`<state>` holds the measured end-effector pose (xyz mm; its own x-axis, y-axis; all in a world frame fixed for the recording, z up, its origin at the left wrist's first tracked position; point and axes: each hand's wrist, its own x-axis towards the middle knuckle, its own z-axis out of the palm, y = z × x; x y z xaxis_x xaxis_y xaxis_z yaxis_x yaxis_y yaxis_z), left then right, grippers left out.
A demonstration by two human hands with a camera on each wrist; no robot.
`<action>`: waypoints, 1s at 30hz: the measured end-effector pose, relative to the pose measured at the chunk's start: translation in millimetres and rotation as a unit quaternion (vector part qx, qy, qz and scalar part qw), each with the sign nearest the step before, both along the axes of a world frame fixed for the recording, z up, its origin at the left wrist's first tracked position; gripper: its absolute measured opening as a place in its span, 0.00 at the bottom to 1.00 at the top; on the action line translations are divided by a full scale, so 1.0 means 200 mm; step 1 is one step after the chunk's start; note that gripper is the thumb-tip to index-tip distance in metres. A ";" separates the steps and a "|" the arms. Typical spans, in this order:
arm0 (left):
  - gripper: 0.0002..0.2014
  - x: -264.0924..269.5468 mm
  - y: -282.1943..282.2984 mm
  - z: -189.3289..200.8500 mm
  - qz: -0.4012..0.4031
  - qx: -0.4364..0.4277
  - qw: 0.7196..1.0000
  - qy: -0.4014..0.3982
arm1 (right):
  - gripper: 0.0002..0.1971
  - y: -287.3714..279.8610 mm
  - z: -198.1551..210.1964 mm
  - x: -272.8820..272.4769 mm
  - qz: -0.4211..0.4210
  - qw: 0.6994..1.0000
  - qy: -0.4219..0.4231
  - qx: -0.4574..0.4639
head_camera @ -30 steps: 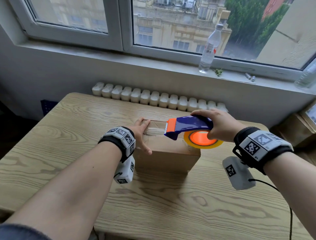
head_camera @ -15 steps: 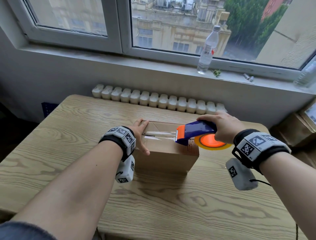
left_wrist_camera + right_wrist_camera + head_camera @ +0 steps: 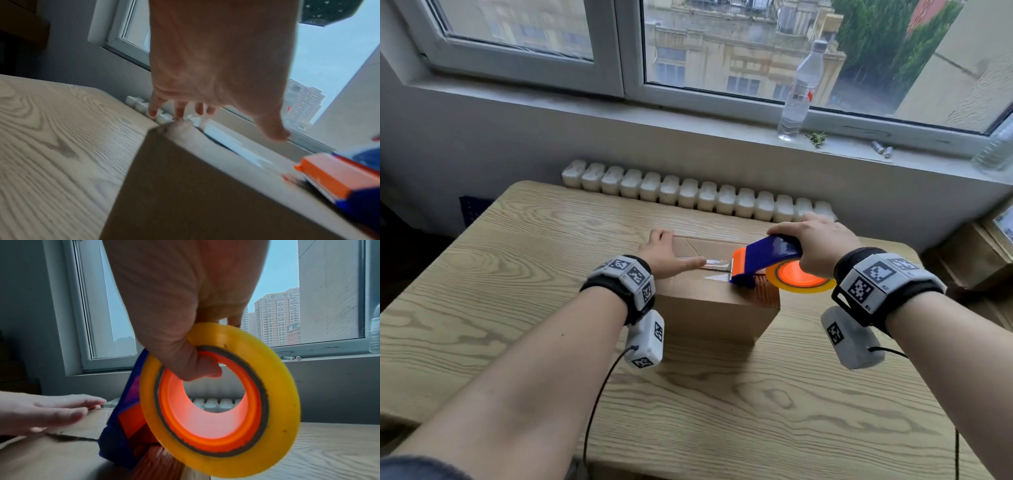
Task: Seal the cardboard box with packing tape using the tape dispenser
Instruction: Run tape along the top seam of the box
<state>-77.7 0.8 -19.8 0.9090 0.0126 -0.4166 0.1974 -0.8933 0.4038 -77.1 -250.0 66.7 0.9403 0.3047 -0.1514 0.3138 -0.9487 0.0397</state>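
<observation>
I see my left hand [image 3: 666,258] lying flat on the cardboard box [image 3: 714,301], thumb stretched along the tape strip [image 3: 717,263]; my right hand [image 3: 816,248] grips the blue-and-orange tape dispenser [image 3: 760,262] at the box's right end; the box sits on the wooden table [image 3: 517,274].

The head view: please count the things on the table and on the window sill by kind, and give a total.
Cardboard box: 1
Tape dispenser with its tape roll: 1
Plastic bottles on the sill: 2, one whole, one cut off by the right edge
Batteries on the sill: 2
Small green sprig on the sill: 1
Total: 7
</observation>
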 end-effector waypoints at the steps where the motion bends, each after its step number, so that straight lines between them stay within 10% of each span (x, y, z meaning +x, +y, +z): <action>1: 0.53 0.00 -0.04 -0.01 0.030 -0.003 0.999 -0.024 | 0.33 0.00 0.00 0.00 0.002 1.000 0.000 0.001; 9: 0.60 0.00 -0.19 -0.09 0.097 0.062 0.992 -0.048 | 0.33 0.01 0.00 0.01 0.003 1.000 0.004 -0.002; 23: 0.27 -0.07 -0.02 -0.17 0.119 0.041 0.980 -0.156 | 0.34 -0.02 -0.01 0.02 0.002 1.000 0.015 0.010; 27: 0.33 -0.05 -0.14 -0.08 -0.072 0.093 0.974 -0.194 | 0.34 -0.03 -0.01 0.02 0.001 1.000 0.024 0.017; 30: 0.57 -0.03 -0.25 -0.02 -0.214 0.101 0.968 -0.087 | 0.34 -0.05 0.00 0.02 -0.001 0.999 0.026 0.025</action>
<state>-83.3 -48.6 -23.0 0.9055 -0.3147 -0.2845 -0.2630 -0.9426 0.2056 -73.1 -259.3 67.1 0.9325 0.3108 -0.1838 0.3118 -0.9498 -0.0240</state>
